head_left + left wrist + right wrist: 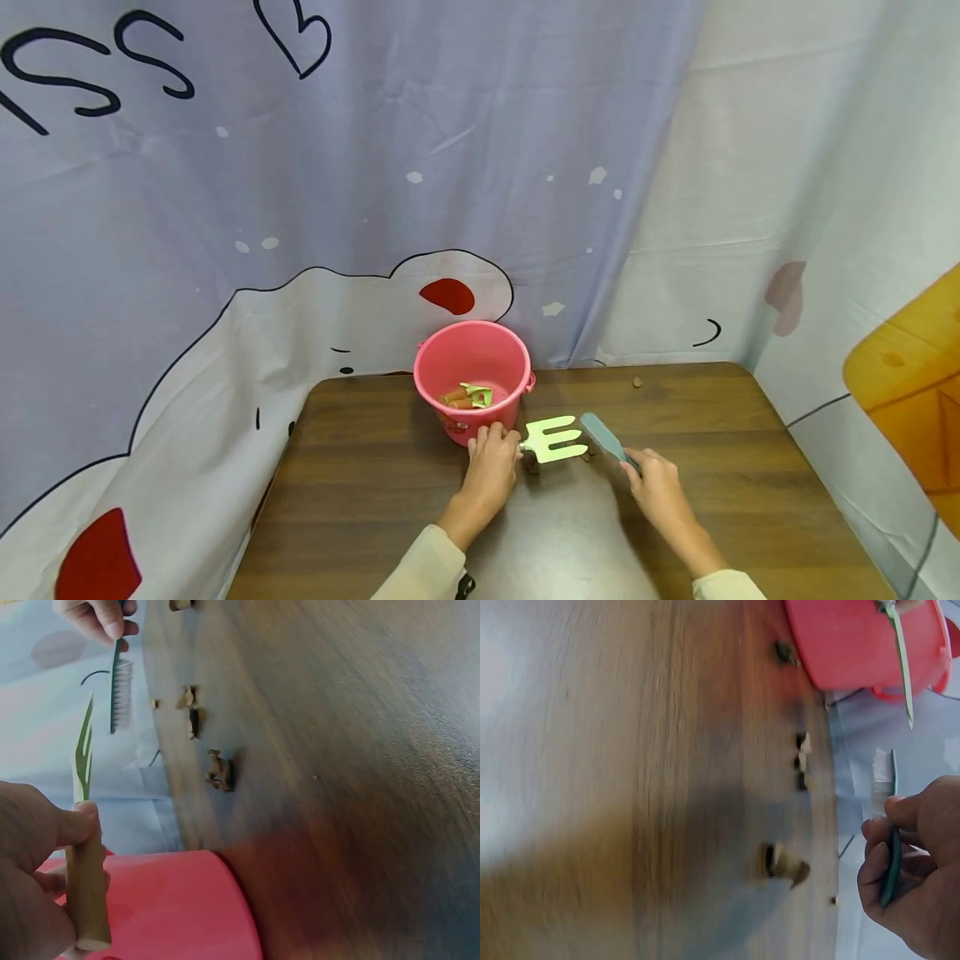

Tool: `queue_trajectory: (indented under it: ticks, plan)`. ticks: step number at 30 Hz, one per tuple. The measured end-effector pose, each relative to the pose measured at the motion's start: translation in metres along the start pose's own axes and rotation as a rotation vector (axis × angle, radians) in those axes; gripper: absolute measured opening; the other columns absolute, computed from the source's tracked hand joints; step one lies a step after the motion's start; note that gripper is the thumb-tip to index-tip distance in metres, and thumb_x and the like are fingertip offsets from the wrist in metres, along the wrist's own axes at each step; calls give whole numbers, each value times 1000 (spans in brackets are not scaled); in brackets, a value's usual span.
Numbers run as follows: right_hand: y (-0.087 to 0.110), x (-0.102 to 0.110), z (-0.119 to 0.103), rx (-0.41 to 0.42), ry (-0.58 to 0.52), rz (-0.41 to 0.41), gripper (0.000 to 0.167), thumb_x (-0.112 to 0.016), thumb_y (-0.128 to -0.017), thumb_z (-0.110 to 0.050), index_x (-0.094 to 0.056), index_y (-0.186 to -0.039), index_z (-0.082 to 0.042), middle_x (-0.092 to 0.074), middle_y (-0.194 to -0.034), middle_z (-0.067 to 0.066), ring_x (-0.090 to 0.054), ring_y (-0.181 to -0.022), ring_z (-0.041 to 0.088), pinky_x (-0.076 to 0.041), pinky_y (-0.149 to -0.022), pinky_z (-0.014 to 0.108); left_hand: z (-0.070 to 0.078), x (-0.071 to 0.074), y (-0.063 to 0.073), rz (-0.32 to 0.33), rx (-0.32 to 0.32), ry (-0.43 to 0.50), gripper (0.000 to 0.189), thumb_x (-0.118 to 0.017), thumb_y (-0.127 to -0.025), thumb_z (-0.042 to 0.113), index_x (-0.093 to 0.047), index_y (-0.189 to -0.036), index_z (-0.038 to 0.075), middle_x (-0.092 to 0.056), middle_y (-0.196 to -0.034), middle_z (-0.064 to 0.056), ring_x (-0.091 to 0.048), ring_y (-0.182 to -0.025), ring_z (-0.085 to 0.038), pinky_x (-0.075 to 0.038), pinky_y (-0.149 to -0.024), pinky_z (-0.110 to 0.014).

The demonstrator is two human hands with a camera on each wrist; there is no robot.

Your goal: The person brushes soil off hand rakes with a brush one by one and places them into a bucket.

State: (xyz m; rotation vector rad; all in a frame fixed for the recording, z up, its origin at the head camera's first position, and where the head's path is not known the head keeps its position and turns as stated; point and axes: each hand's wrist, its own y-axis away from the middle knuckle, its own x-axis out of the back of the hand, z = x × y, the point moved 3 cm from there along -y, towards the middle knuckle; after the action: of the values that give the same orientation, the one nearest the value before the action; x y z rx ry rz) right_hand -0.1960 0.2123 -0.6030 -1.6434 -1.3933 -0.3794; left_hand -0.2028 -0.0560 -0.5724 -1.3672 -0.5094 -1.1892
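My left hand (491,471) grips the wooden handle of a small hand fork (547,442) with light green tines. The tines point right, just above the table, with the hand close against the front of a pink bucket (517,408). Between thumb and fingers my right hand (660,492) holds a small brush (602,435). Pale bristles line one side of the brush (115,697) in the left wrist view. Its head is near the fork's tips, apparently apart from them. Several brown crumpled bits (219,771) lie on the table below both tools.
Inside the bucket lie green pieces with brown, handle-like parts (472,398). A wooden table (360,500) carries everything, its back edge against a printed curtain (360,167). One brown bit (637,382) sits near that edge; another brown piece (786,862) shows in the right wrist view.
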Motion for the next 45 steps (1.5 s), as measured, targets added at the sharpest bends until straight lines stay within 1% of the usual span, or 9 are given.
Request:
queue_trajectory:
  ticks: [6, 13, 18, 24, 28, 31, 35, 39, 45]
  plan:
    - [-5, 12, 1, -2, 10, 38, 23, -78, -84, 4, -74, -106, 10, -73, -89, 18, -64, -71, 21, -55, -60, 37, 2, 1, 0, -3, 10, -2, 17, -81, -81, 19, -65, -83, 13, -58, -89, -4, -54, -86, -25, -36, -70, -37]
    - [-8, 21, -30, 100, 9, 83, 25, -81, -81, 5, -74, -104, 10, -72, -88, 17, -63, -67, 16, -54, -54, 28, 2, 0, -1, -4, 23, -10, 18, -81, -81, 18, -64, -82, 13, -59, -89, -5, -54, -86, -26, -35, -69, -37]
    - [-4, 12, -53, 214, -9, 123, 27, -84, -75, 8, -74, -100, 10, -71, -84, 15, -67, -66, 17, -56, -56, 25, 2, -1, -2, -12, 35, -20, 18, -82, -81, 16, -64, -82, 12, -59, -90, -6, -55, -88, -27, -35, -69, -37]
    - [2, -7, -67, 223, -38, 97, 29, -85, -74, 6, -75, -101, 8, -70, -82, 11, -63, -66, 12, -53, -56, 20, 5, -3, -4, -9, 34, -37, 21, -84, -80, 14, -63, -82, 11, -59, -89, -7, -55, -87, -28, -35, -67, -38]
    - [5, -15, -67, 218, -43, 104, 30, -86, -73, 7, -75, -101, 9, -70, -81, 11, -62, -65, 12, -53, -55, 22, 7, -3, -3, 2, 23, -52, 22, -85, -79, 14, -63, -81, 11, -59, -88, -8, -55, -87, -28, -35, -67, -38]
    - [4, -16, -62, 223, -27, 133, 30, -86, -72, 7, -76, -99, 9, -70, -80, 11, -65, -66, 15, -55, -56, 27, 7, -4, -2, 8, 16, -71, 22, -84, -79, 14, -63, -81, 11, -58, -88, -7, -54, -87, -28, -34, -67, -38]
    - [2, -13, -52, 212, -16, 159, 29, -86, -72, 8, -77, -99, 8, -72, -80, 12, -68, -67, 19, -57, -59, 33, 7, -4, 0, 22, 3, -84, 21, -83, -80, 14, -62, -83, 12, -58, -89, -7, -54, -88, -27, -34, -68, -37]
    - [2, -10, -44, 219, -11, 169, 28, -85, -72, 8, -76, -99, 8, -72, -81, 12, -68, -67, 21, -57, -59, 33, 6, -1, 2, 34, -6, -85, 21, -83, -79, 14, -62, -84, 11, -58, -89, -6, -53, -87, -27, -34, -69, -37]
    - [4, -3, -29, 207, 17, 183, 26, -84, -73, 10, -76, -97, 9, -72, -80, 15, -68, -66, 24, -56, -59, 38, 7, 6, 4, 16, -5, -77, 19, -82, -81, 15, -64, -85, 11, -57, -89, -6, -52, -87, -26, -34, -69, -37]
